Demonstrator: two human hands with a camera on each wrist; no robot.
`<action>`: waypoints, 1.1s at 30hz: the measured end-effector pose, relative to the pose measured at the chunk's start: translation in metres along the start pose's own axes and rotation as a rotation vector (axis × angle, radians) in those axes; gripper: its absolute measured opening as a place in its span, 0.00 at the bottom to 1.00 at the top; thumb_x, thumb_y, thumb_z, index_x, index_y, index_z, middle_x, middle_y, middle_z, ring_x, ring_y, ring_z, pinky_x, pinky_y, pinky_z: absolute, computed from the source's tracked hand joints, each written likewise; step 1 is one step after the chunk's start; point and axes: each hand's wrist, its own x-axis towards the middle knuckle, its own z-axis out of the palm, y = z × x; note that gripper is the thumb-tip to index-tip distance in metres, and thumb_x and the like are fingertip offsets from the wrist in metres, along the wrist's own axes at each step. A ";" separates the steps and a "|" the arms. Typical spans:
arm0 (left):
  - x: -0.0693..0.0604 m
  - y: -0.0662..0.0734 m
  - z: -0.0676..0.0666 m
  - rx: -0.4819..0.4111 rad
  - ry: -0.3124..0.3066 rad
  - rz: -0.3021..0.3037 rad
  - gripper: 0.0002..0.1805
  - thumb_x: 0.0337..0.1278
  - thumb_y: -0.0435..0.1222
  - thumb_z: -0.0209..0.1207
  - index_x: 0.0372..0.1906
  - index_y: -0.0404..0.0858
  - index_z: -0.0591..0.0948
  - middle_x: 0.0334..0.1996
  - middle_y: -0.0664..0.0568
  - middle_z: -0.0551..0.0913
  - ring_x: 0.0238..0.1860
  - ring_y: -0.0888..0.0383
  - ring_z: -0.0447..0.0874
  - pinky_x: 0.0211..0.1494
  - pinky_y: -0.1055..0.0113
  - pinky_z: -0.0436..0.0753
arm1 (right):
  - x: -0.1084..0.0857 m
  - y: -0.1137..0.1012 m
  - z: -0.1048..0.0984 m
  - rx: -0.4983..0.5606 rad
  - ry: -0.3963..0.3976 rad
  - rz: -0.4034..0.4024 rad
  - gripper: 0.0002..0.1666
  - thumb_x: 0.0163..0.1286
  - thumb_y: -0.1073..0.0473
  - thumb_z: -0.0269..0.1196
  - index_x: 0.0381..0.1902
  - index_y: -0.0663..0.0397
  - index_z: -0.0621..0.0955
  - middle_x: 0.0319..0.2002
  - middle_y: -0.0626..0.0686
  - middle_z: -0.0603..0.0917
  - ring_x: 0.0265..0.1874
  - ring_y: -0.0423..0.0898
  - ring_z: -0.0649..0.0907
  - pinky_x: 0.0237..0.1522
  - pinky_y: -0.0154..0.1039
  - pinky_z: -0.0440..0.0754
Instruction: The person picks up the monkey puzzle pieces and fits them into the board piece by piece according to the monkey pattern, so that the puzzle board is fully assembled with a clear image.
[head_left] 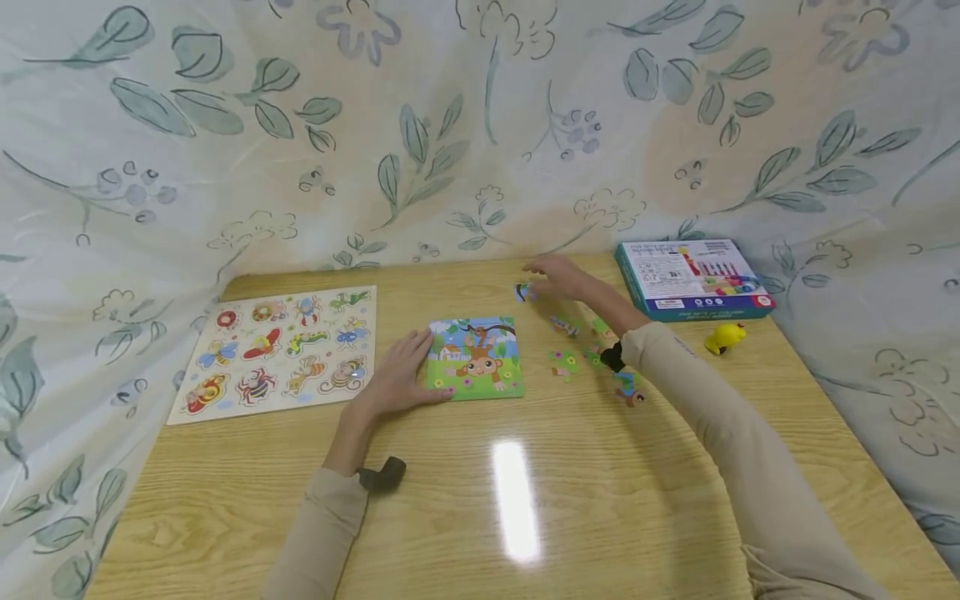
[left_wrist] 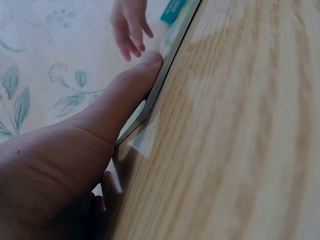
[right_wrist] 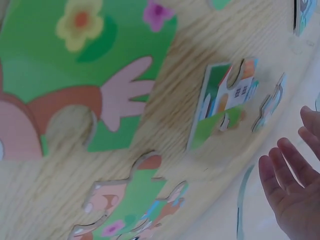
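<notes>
**Left hand steadies monkey picture as right hand reaches over the pieces**

A person's left hand (head_left: 397, 373) rests at the lower left corner of a square monkey picture (head_left: 476, 358), which lies flat on a wood-grain surface (head_left: 450, 517). The thumb lies along the near edge and the fingers along the left side; the grip is loose, touching the picture rather than clasping it.

The right hand (head_left: 558, 277) stretches out beyond the picture's far right corner, beside a small blue puzzle piece (head_left: 521, 292). Its grip is relaxed and holds nothing, the fingers gently bent and spread in the right wrist view.

More loose jigsaw pieces lie between the picture and the right forearm. Among them are a green flowered piece (head_left: 562, 364) and, nearest the person, a blue-and-brown piece (head_left: 626, 390). The sleeve partly hides others.

To the left of the left hand lies a pale board (head_left: 243, 333) covered with 12 colorful bugs, set in 3 rows of 4. At the far right sits a box (head_left: 693, 279) with teal sides, a small yellow toy (head_left: 724, 337) just in front of it. Floral fabric (head_left: 450, 167) hangs behind the surface.
</notes>
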 end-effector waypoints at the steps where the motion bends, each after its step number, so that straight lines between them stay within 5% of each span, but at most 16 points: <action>1: 0.000 0.000 0.000 -0.002 -0.003 -0.002 0.62 0.47 0.66 0.62 0.77 0.36 0.48 0.79 0.47 0.45 0.79 0.43 0.39 0.81 0.47 0.43 | 0.001 -0.001 0.000 0.004 -0.008 -0.004 0.30 0.71 0.60 0.59 0.67 0.67 0.68 0.64 0.69 0.73 0.63 0.65 0.73 0.65 0.59 0.73; 13: -0.002 -0.002 0.001 -0.005 -0.005 -0.010 0.61 0.47 0.65 0.62 0.77 0.37 0.48 0.79 0.48 0.44 0.79 0.43 0.39 0.81 0.47 0.43 | 0.010 -0.006 0.002 -0.006 -0.097 -0.009 0.33 0.68 0.59 0.62 0.68 0.64 0.69 0.67 0.65 0.71 0.69 0.64 0.67 0.70 0.59 0.67; 21: 0.001 0.001 0.000 -0.012 -0.001 0.016 0.61 0.47 0.65 0.62 0.77 0.35 0.48 0.79 0.46 0.45 0.79 0.42 0.40 0.81 0.46 0.44 | 0.008 -0.005 0.003 -0.114 -0.123 -0.155 0.30 0.66 0.67 0.62 0.65 0.67 0.71 0.63 0.68 0.74 0.63 0.66 0.70 0.65 0.60 0.71; 33: 0.000 0.002 -0.005 -0.007 -0.020 0.002 0.61 0.48 0.66 0.61 0.77 0.36 0.47 0.79 0.47 0.44 0.79 0.43 0.39 0.81 0.47 0.43 | 0.018 -0.010 0.010 -0.175 -0.117 -0.109 0.19 0.65 0.68 0.59 0.55 0.59 0.82 0.53 0.62 0.82 0.53 0.59 0.77 0.57 0.53 0.78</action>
